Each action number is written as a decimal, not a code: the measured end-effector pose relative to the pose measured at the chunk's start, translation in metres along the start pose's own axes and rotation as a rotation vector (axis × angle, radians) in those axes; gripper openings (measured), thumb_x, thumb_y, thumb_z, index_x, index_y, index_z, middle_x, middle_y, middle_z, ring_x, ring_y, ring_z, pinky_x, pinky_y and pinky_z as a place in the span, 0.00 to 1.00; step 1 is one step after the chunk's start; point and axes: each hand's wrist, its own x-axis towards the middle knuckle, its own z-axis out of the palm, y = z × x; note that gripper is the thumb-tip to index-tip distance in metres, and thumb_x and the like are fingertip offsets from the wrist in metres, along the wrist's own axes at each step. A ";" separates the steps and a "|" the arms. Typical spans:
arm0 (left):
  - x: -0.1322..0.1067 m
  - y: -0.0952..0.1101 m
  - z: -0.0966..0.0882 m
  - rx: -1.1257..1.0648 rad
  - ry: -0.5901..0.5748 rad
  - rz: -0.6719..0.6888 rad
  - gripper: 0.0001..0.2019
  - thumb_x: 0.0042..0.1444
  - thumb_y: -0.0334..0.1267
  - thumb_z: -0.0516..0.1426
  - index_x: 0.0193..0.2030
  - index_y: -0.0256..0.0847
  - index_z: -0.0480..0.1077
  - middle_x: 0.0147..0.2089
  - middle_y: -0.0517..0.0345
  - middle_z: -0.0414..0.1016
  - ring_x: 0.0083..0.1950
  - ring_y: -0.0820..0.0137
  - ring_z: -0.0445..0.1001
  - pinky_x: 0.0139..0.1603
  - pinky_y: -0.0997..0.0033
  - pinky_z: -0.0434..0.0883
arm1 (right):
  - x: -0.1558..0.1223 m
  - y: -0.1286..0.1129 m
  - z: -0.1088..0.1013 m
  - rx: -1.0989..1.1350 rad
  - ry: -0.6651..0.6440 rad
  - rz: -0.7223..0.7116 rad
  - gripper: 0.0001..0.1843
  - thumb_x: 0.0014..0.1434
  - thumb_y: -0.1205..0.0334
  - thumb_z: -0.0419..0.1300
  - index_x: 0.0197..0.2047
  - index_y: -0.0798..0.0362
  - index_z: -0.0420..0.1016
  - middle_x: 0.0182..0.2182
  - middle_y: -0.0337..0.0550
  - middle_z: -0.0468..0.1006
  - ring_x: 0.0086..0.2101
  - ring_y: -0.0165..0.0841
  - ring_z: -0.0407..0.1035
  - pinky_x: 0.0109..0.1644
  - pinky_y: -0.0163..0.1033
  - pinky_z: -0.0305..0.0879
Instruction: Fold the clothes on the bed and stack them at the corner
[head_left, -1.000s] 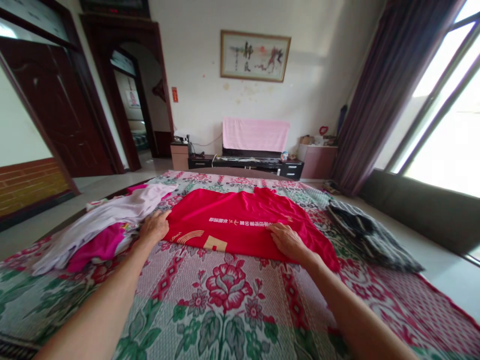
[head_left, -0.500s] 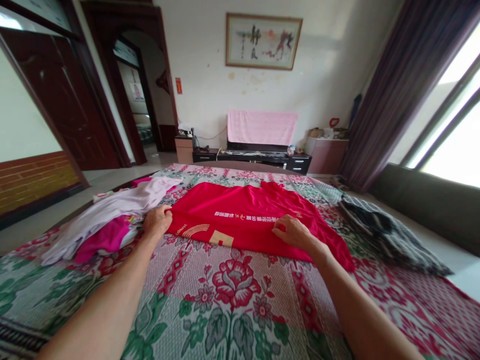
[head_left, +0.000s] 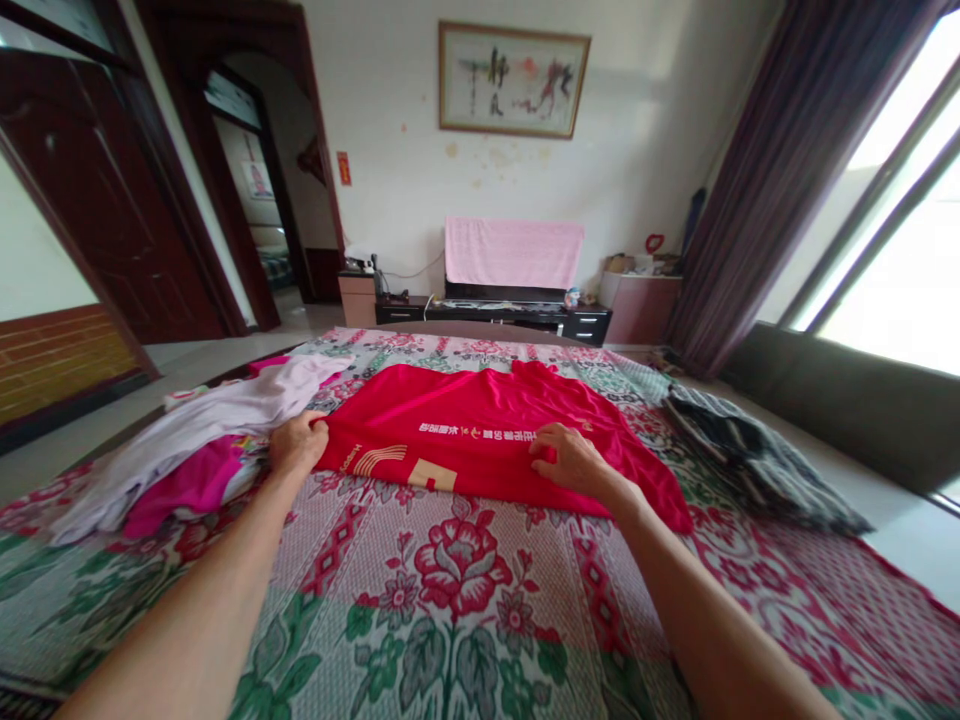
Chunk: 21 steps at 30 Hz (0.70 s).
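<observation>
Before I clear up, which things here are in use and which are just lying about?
In use: red shirt, left hand gripping its edge, right hand over its print; flowered cover underneath.
Lying about: clothes pile, striped garment, pink towel.

The red garment (head_left: pixel 480 470) bears "Happy" and "50" among Chinese characters (head_left: pixel 437 428).

left grip (head_left: pixel 297 445): bare | right grip (head_left: pixel 571 462): bare | forearms (head_left: pixel 214 560): bare, tapering

A framed picture (head_left: pixel 514 80) hangs above a pink towel (head_left: pixel 514 252), while a purple curtain (head_left: pixel 757 180) flanks a bright window (head_left: pixel 900 260).
</observation>
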 end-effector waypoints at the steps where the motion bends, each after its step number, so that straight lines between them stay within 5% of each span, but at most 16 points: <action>1: 0.000 0.000 0.000 0.001 -0.001 0.001 0.20 0.54 0.39 0.49 0.48 0.40 0.76 0.45 0.47 0.80 0.48 0.57 0.75 0.50 0.63 0.69 | 0.000 0.001 0.001 0.019 -0.012 -0.035 0.07 0.50 0.64 0.60 0.34 0.50 0.78 0.41 0.43 0.77 0.41 0.34 0.69 0.46 0.37 0.64; 8: 0.002 -0.002 0.001 0.003 -0.013 0.008 0.20 0.53 0.38 0.49 0.48 0.39 0.77 0.44 0.46 0.80 0.47 0.55 0.75 0.49 0.61 0.70 | 0.000 0.000 -0.005 0.009 -0.061 0.028 0.08 0.51 0.68 0.56 0.32 0.52 0.77 0.33 0.42 0.79 0.35 0.32 0.70 0.41 0.34 0.61; 21: 0.004 0.000 0.004 0.016 0.064 0.045 0.22 0.53 0.37 0.48 0.52 0.38 0.74 0.45 0.43 0.79 0.44 0.54 0.76 0.44 0.58 0.70 | 0.003 0.005 0.008 -0.073 0.083 0.064 0.10 0.57 0.64 0.56 0.40 0.53 0.76 0.39 0.44 0.78 0.40 0.34 0.71 0.43 0.35 0.61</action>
